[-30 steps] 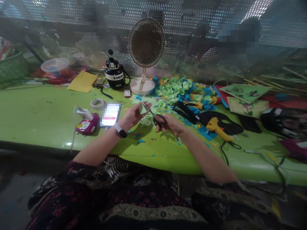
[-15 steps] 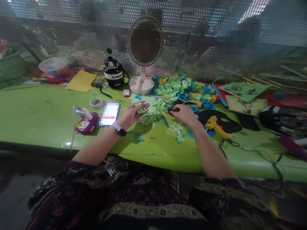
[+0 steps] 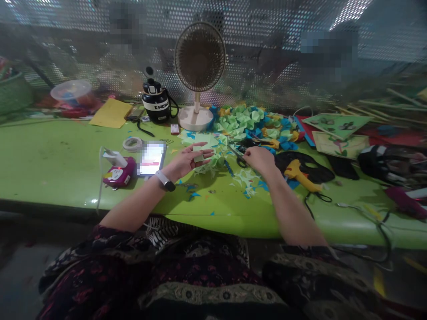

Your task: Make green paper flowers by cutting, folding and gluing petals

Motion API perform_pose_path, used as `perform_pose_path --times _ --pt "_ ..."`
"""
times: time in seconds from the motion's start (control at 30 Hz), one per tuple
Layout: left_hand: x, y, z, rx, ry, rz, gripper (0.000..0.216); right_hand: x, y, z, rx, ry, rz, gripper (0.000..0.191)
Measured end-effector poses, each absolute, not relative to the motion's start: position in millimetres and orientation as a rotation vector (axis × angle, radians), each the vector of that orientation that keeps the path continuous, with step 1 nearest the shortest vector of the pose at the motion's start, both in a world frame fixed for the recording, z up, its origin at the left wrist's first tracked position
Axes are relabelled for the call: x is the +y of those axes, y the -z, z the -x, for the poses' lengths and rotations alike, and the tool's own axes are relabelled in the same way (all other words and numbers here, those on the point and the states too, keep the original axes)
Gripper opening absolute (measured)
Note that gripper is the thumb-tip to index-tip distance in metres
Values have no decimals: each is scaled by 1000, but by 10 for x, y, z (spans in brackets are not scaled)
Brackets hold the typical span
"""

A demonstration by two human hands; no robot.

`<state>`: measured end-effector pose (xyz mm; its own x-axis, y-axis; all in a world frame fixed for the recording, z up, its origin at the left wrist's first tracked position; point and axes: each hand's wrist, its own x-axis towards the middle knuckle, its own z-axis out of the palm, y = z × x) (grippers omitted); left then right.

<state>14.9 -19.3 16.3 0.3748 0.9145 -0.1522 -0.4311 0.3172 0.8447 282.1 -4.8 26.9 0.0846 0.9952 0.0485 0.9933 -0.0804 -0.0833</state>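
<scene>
Glossy green worktop [image 3: 50, 153], strewn with paper scraps.
My left hand [image 3: 187, 162] pinched a small pale green folded paper piece [image 3: 199, 157] above it; my right hand [image 3: 259, 159] touched black-handled scissors [image 3: 239, 159] lying there, though I could not tell if it gripped them.

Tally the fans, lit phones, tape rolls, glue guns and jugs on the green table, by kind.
Fan: 1
Lit phone: 1
Tape roll: 1
Glue gun: 1
Jug: 1
Total: 5
</scene>
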Motion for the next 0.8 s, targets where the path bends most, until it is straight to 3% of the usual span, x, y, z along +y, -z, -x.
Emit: perform_pose_path --times 0.3,0.5,0.8 --pt "-276 -126 -187 632 -823 -904 45 -304 -163 -2259 -1980 -572 1286 27" --pt "-275 -77 -195 656 -774 -965 54 -316 -18 -2158 -1793 -836 1153 42" --pt "-247 -112 -170 668 -742 -996 48 -335 -50 -2119 -1641 -878 1159 39"
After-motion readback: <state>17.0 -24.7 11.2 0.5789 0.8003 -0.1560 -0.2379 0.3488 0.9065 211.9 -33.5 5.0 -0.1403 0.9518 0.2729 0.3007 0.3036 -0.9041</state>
